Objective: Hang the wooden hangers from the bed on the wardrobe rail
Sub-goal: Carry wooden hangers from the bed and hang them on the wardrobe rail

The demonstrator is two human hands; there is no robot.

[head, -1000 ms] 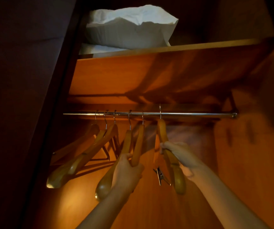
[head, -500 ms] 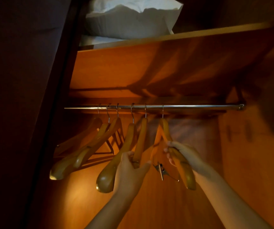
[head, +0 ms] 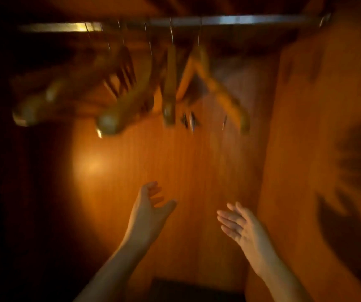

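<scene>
Several wooden hangers hang by metal hooks from the wardrobe rail at the top of the blurred head view. The rightmost hanger has small metal clips dangling below it. My left hand is well below the hangers, fingers apart, holding nothing. My right hand is to its right at about the same height, palm open and empty. Neither hand touches a hanger.
The wardrobe's orange wooden back panel fills the middle, and its right side wall carries the shadows of my hands. Everything left of the hangers is dark. A dark strip lies at the bottom between my forearms.
Both hands let go of the hangers and dropped away from them. The view tilted down, so the shelf and white pillow are out of sight. The hangers look blurred.
</scene>
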